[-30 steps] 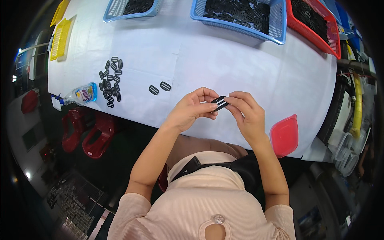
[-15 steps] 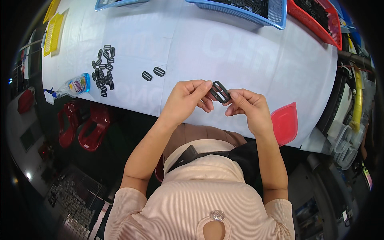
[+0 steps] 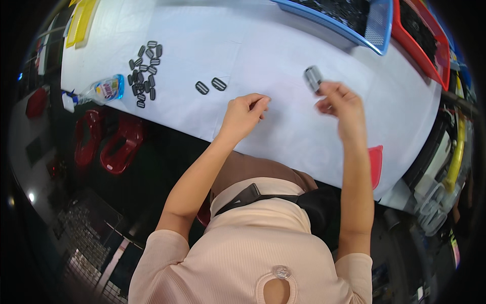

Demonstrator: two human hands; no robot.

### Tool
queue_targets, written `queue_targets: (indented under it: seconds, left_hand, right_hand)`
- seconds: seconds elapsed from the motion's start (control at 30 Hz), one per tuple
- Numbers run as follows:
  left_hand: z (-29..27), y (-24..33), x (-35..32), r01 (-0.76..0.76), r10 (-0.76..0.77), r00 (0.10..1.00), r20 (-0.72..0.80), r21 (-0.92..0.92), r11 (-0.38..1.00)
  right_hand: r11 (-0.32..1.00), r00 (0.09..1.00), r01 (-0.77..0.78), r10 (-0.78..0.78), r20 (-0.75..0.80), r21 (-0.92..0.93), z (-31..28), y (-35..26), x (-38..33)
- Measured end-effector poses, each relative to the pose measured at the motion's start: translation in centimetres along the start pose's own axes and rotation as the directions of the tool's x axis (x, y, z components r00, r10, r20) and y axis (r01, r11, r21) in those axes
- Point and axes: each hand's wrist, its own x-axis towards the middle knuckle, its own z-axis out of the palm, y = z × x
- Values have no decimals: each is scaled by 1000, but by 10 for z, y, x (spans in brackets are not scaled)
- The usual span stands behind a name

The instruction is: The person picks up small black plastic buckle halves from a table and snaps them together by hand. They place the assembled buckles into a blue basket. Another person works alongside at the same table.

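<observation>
My right hand [image 3: 340, 104] is raised over the white table [image 3: 283, 55] and pinches a small dark grey plastic buckle piece [image 3: 313, 78] at its fingertips. My left hand [image 3: 244, 114] hovers near the table's front edge with its fingers curled together; whether anything small is in them I cannot tell. Two black slide buckles [image 3: 210, 86] lie side by side just left of my left hand. A cluster of several more black buckles [image 3: 144, 71] lies farther left.
A blue tray [image 3: 377, 33] and a red tray [image 3: 422, 45] holding dark parts stand at the table's far right. A clear bottle with a blue cap end [image 3: 98, 91] lies at the left edge. Yellow trays [image 3: 81, 20] sit far left. A red lid [image 3: 375, 164] lies near right.
My hands, which were together working on the buckle piece, have separated. My right hand has moved right and away with the piece; my left hand has stayed low with fingers curled.
</observation>
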Motion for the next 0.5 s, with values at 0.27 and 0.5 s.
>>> queue_targets:
  seconds: [0.27,0.5]
  left_hand:
    - [-57,-98,34,-48,394,768,-505,567,822]
    - [-69,-106,47,-98,610,745,-269,861,499]
  right_hand:
    - [968,957,249,-251,-144,-27,1,-66,94]
    - [986,988,124,-113,101,-111,41,-5,63]
